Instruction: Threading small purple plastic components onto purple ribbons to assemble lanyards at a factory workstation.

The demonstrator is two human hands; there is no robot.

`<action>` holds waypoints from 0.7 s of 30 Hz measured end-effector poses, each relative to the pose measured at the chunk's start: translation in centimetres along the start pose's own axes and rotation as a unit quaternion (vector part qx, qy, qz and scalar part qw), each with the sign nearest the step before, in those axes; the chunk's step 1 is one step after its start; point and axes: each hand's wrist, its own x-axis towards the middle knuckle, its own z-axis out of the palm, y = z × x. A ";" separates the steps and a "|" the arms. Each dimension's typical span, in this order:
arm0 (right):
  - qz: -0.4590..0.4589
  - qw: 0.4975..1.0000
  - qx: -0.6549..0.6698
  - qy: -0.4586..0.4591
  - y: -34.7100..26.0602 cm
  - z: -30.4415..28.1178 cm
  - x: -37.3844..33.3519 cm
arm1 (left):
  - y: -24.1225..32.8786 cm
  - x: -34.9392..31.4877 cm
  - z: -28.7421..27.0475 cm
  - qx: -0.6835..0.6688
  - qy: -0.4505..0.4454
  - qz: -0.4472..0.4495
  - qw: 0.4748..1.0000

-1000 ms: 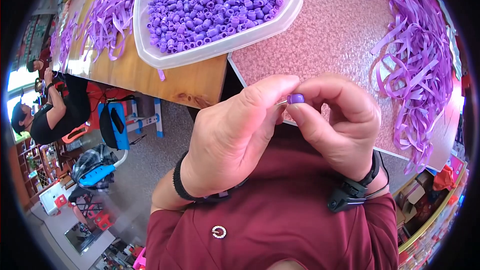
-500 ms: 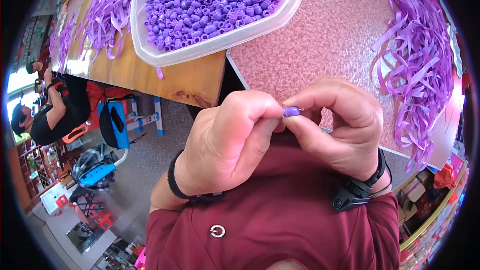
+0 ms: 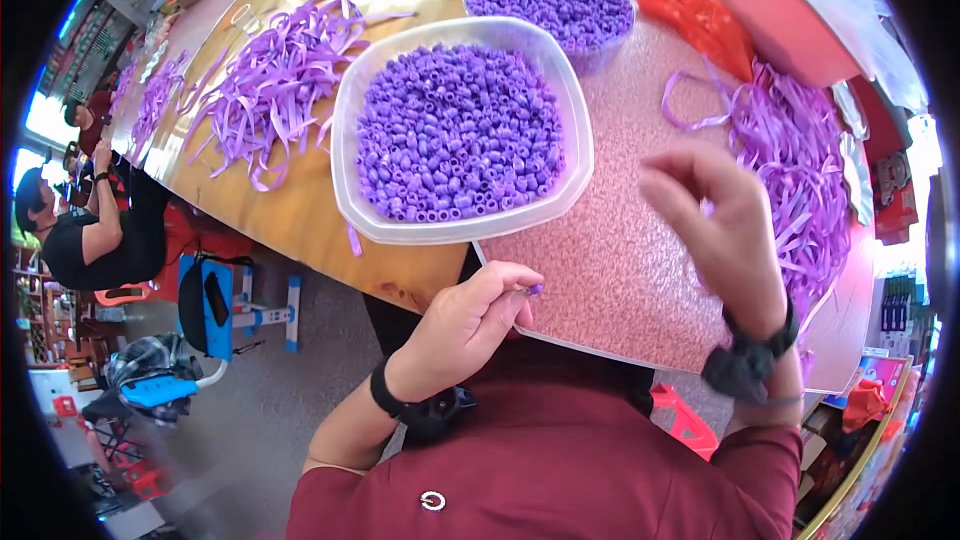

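Note:
Near the table's front edge my left hand (image 3: 470, 318) is closed, its thumb and index finger pinching a small purple bead (image 3: 535, 289) that shows just past the fingertips. My right hand (image 3: 722, 225) is raised at the right, beside the heap of purple ribbons (image 3: 800, 165). Its thumb and index finger curl toward each other but are smeared by motion, and whether anything is between them cannot be made out. Ahead of my left hand stands a clear plastic tub (image 3: 400, 231) full of loose purple beads (image 3: 460, 135).
A second round container of purple beads (image 3: 550, 2) stands behind the tub. A red plastic bag (image 3: 700, 20) and a pink basin (image 3: 775, 15) are at the far right. More purple ribbons (image 3: 275, 75) lie on the wooden table (image 3: 300, 230). Another person (image 3: 95, 225) sits at the left.
My hands have parted: the right has left the bead and moved up and right to the ribbons, while the left keeps the bead. The view now takes in more of the table.

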 end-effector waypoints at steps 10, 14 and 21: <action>-0.233 0.918 -0.293 0.129 7.2 1.2 17.1 | -1.0 1.3 0.3 -0.095 -0.017 -0.055 0.994; -0.132 0.921 -0.364 0.048 7.1 2.4 18.7 | -1.3 1.0 0.3 -0.065 -0.025 -0.048 0.996; -0.125 0.935 -0.328 0.053 7.2 3.3 18.9 | -1.5 0.9 0.2 -0.052 -0.033 -0.030 0.998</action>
